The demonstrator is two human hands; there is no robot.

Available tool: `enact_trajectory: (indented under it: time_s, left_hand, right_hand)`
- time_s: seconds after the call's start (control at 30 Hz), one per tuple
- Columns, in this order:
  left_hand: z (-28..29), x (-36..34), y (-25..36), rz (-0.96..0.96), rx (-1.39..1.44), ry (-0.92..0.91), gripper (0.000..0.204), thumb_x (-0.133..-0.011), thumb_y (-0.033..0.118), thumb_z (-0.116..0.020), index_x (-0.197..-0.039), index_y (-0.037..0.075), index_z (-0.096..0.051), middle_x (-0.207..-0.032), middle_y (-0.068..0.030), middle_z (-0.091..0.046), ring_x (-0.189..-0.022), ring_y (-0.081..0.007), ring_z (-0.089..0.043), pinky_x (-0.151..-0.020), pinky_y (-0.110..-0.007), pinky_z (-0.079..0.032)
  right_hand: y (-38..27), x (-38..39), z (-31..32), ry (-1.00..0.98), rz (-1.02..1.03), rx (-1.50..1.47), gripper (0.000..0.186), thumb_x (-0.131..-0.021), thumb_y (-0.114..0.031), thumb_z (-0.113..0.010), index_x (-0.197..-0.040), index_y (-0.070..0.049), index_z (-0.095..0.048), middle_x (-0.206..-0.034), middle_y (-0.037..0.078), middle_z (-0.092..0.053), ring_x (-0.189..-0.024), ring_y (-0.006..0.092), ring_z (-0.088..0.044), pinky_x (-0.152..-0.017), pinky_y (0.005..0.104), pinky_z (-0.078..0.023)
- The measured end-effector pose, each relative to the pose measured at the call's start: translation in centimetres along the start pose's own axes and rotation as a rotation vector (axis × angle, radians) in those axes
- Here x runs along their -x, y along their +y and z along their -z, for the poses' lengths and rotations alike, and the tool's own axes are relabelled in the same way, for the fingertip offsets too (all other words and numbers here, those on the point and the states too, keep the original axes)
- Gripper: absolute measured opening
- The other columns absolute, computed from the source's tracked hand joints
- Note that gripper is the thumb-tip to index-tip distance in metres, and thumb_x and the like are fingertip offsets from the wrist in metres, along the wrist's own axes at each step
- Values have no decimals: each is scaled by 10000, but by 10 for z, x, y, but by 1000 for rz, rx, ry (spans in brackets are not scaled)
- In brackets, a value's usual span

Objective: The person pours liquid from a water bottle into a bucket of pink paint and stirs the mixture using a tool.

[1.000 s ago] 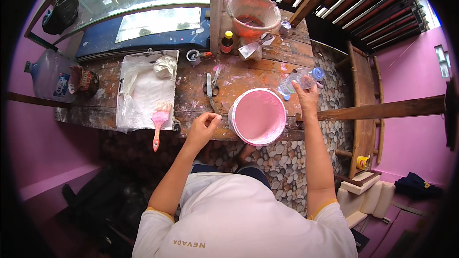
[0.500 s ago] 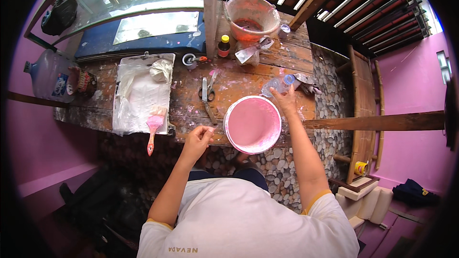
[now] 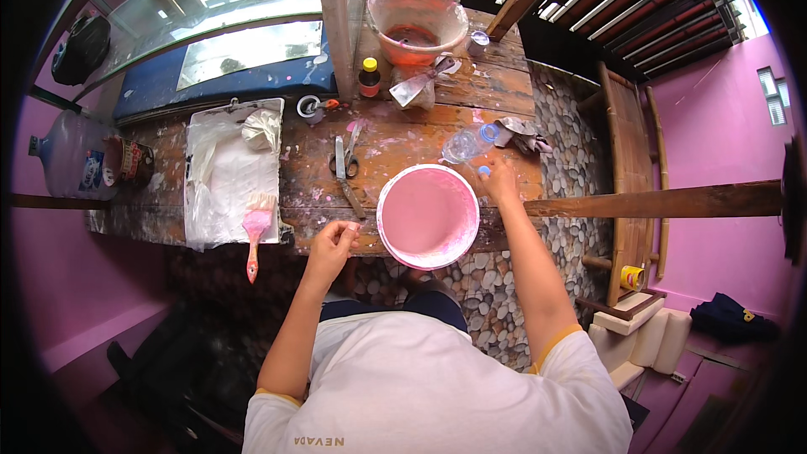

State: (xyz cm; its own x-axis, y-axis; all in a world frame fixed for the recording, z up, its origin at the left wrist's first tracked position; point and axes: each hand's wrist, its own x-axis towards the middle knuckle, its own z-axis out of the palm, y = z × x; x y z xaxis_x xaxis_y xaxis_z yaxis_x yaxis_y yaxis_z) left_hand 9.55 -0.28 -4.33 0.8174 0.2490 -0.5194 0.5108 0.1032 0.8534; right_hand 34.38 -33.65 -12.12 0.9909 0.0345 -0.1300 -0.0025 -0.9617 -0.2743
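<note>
My right hand (image 3: 502, 180) is above the table, right of the pail, its fingertips closed around a small blue bottle cap (image 3: 484, 170). Just beyond it a clear plastic bottle (image 3: 461, 147) with a blue neck lies on its side. A round white pail (image 3: 427, 212) of pink paint stands at the table's front edge, between my hands. To its left, my left hand (image 3: 334, 244) has thumb and fingers pinched together; what they hold, if anything, is too small to make out. Scissors (image 3: 351, 166) and a worn flat tool (image 3: 340, 160) lie beyond that hand.
A pink-stained brush (image 3: 256, 223) rests on the plastic-lined paint tray (image 3: 197, 151), handle over the edge. Farther back are a large bucket (image 3: 418, 21), a small dark bottle (image 3: 370, 78), a white cup (image 3: 309, 109) and a scraper (image 3: 412, 88). A crumpled cloth (image 3: 523, 134) lies beside the clear bottle.
My right hand has let go of the clear bottle and drawn back toward me; the blue cap now shows at its fingertips. My left hand stays pinched. The whole view has shifted slightly.
</note>
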Motion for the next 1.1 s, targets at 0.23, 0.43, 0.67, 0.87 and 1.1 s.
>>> enact_trajectory:
  time_s: [0.23, 0.43, 0.67, 0.87, 1.1]
  left_hand:
    - [2, 1, 2, -26, -13, 11, 278, -1059, 268, -609, -1111, 8, -693, -952, -43, -693, -800, -89, -639, -657, -232, -491]
    - [8, 0, -7, -50, 1, 6, 266, -1051, 271, -624, -1106, 23, -703, -937, -40, -698, -799, -83, -642, -655, -226, -490]
    - [-1, -25, 50, -400, -225, 111, 227, -961, 197, -724, -1068, -2, -706, -937, -84, -688, -818, -162, -658, -748, -317, -535]
    - [-82, -100, 126, -927, -650, 30, 455, -843, 266, -809, -1229, 54, -695, -1111, -135, -648, -1072, -297, -624, -928, -420, -513]
    - [-175, -146, 150, -922, -860, -58, 540, -804, 359, -827, -1275, 127, -699, -1153, -131, -628, -1148, -314, -587, -980, -430, -482]
  right_hand:
    - [10, 0, -23, 78, 132, -11, 286, -793, -142, -800, -1033, -37, -685, -1084, 218, -664, -1046, 417, -645, -903, 494, -528]
    - [20, -6, -26, 133, 242, 8, 262, -783, -137, -779, -994, -24, -672, -1019, 205, -670, -1000, 408, -653, -881, 494, -530]
    - [-28, 0, 71, 437, 161, -455, 323, -809, -93, -756, -1108, 1, -679, -1027, 146, -632, -852, 230, -681, -776, 375, -578]
    - [-87, 23, 169, 166, 564, -346, 301, -844, -97, -714, -1136, -37, -671, -1090, 126, -641, -950, 285, -678, -867, 377, -561]
    - [-89, 17, 167, 102, 655, -176, 347, -866, -90, -702, -1210, -64, -664, -1178, 109, -660, -1065, 340, -665, -917, 419, -547]
